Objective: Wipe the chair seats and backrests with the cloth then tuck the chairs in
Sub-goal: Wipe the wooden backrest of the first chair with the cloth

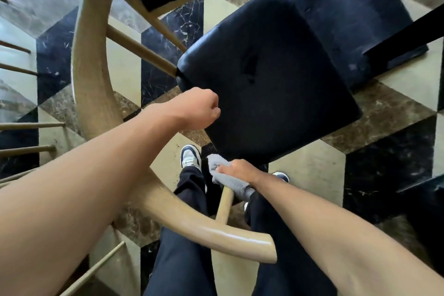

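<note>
The cloth (227, 179) is bunched in my right hand (237, 172), fingers clamped around it and pressed against a wooden spindle (224, 206) just below the dark seat (269, 79). My left hand (197, 109) is a loose fist at the seat's near corner; whether it grips the edge I cannot tell. I judge I'm wiping the backrest (96, 62) now. Next, I'd run the cloth along the curved rail, steadying the chair.

A patterned marble floor (319, 170) carries dark-seated wooden chairs (266, 84) and the person's sneakers (190, 156).
</note>
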Demonstrator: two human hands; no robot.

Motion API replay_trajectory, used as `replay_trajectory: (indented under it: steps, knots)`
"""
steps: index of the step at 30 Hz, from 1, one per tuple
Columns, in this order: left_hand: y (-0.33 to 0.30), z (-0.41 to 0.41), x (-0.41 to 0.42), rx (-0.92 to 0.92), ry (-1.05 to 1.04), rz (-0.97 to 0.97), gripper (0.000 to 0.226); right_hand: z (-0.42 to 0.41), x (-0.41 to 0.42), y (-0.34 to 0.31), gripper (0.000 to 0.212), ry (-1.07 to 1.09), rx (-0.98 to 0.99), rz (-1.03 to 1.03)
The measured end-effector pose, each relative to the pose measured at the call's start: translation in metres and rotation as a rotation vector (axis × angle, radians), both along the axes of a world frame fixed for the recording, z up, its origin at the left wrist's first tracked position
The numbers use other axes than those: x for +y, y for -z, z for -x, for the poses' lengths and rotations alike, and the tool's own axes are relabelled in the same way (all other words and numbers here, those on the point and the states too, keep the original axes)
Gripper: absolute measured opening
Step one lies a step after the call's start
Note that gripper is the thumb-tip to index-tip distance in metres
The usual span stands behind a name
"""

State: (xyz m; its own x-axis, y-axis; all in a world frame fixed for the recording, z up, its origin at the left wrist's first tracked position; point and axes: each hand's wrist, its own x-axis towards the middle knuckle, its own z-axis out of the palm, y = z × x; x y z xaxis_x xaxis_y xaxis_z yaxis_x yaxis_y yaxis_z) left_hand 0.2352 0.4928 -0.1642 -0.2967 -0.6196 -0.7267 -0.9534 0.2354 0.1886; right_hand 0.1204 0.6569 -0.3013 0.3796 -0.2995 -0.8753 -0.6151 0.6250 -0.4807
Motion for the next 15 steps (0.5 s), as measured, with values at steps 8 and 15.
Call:
replay_trajectory:
  steps: [8, 15]
  knots:
    - [-0.065, -0.033, -0.014, 0.228, -0.096, 0.305, 0.048, 0.004, -0.012, -0.093, 0.038, 0.049, -0.314, -0.077]
    - [-0.109, -0.094, -0.033, 0.342, -0.051, 0.792, 0.023, -0.024, -0.082, -0.148, 0.024, 0.506, -0.288, -0.09]
